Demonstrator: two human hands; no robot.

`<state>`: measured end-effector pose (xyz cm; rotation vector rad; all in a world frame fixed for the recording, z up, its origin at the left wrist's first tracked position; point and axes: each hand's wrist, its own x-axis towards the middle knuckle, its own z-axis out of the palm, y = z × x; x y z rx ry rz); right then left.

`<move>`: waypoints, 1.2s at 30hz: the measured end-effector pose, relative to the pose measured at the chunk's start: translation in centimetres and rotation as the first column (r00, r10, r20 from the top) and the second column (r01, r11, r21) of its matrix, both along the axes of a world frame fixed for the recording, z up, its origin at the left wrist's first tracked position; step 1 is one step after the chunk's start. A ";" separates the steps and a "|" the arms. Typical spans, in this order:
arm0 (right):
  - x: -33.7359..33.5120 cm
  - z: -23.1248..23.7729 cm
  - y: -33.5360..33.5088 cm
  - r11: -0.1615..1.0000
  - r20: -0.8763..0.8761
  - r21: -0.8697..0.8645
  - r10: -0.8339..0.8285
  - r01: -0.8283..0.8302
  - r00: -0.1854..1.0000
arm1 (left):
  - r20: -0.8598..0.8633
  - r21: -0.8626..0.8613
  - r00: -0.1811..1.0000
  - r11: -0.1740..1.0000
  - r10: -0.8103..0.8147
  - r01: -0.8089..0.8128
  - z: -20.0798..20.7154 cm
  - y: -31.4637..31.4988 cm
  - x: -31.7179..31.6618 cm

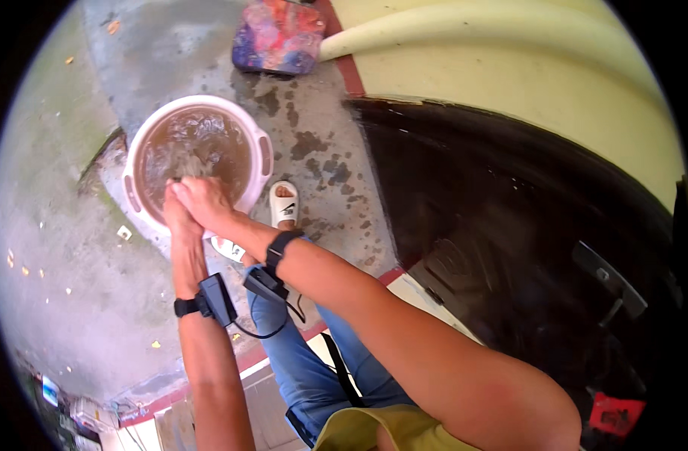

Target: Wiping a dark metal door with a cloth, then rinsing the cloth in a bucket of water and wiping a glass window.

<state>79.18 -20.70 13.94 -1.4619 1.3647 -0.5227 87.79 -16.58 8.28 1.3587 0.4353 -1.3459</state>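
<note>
A pale pink round basin [262, 154] with handle slots in its rim stands on the concrete, filled with murky brown water [197, 143]. Over its near edge my two hands are pressed together. My left hand [178, 212] is closed on the left side, and my right hand [211, 201] is closed against it. A blurred greyish-beige patch just beyond the fingers could be wet cloth or splashing water; I cannot tell which. What the fingers hold, if anything, is hidden.
My feet in white slides [284, 204] stand close to the basin. A dark door [494, 195] with a metal handle [611, 278] is on the right. Beyond the basin sits a red and purple patterned block-shaped thing [278, 37] beside a yellow wall [494, 26]. Wet spots mark the concrete floor [321, 158].
</note>
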 end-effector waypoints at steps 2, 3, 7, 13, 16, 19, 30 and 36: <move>1.2 -0.9 -0.6 0.997 -0.081 -0.075 0.005 -0.011 0.997 | 0.048 0.031 0.998 0.999 -0.046 0.044 -0.2 0.4 1.8; 1.1 -1.3 -1.3 1.000 -0.128 0.000 -0.013 0.013 0.992 | 0.080 -0.019 0.994 0.997 -0.069 0.071 -0.4 0.9 2.2; -2.3 -6.0 -2.1 0.988 -0.384 -0.153 -0.081 0.023 0.920 | 0.086 0.134 0.967 0.965 -0.239 0.226 1.3 -0.2 -0.6; -5.0 -5.4 -3.0 0.933 -0.185 0.287 -0.170 0.218 0.968 | -0.284 0.069 0.912 0.942 -0.296 0.328 0.2 -0.6 -2.1; -4.1 0.2 0.2 0.996 -0.028 0.080 0.043 -0.041 0.999 | -0.492 -0.123 0.829 0.964 -0.265 0.235 -0.7 0.1 -0.5; -2.1 7.3 2.4 0.957 0.048 0.181 0.222 -0.227 0.974 | -0.374 -0.160 0.880 0.955 -0.293 0.250 2.2 3.3 3.4; -3.8 5.3 -2.5 0.727 0.551 0.671 -0.358 -0.146 0.754 | -0.187 -0.262 0.838 0.848 -0.513 0.461 13.5 -0.4 -0.8; -1.7 6.5 -2.9 0.953 0.446 0.271 -0.252 0.139 0.859 | -0.293 -0.392 0.786 0.819 -0.544 0.420 13.7 0.3 0.0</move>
